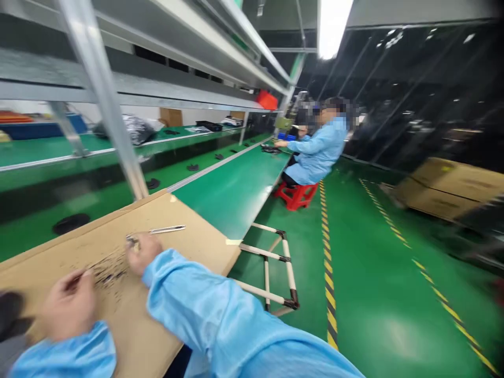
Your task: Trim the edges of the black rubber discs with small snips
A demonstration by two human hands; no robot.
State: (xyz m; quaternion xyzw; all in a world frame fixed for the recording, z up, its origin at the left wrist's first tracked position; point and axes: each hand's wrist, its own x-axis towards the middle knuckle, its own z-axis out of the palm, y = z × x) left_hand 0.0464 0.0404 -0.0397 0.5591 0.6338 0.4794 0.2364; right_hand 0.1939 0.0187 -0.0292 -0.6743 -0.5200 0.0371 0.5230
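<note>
My left hand [70, 305] is over the brown cardboard sheet [189, 257] at the lower left, blurred by motion. Its fingers are curled and the thumb meets them; whatever they pinch is hidden. Farther forward and to the right, my right hand [144, 254] is closed, with a small silvery end and something pale showing at its fingers; its kind cannot be made out. Dark scraps [111, 274] lie scattered on the cardboard between both hands. Just beyond my right hand lies a slim metallic tool [168, 229], apart from the fingers.
A long green bench [224, 189] runs away ahead, beside a channel with round black pieces [71, 223]. Metal posts [104, 100] carry shelves overhead. A person in blue [321, 152] sits on a red stool [297, 196]. A pipe frame [289, 268] stands right, below the bench.
</note>
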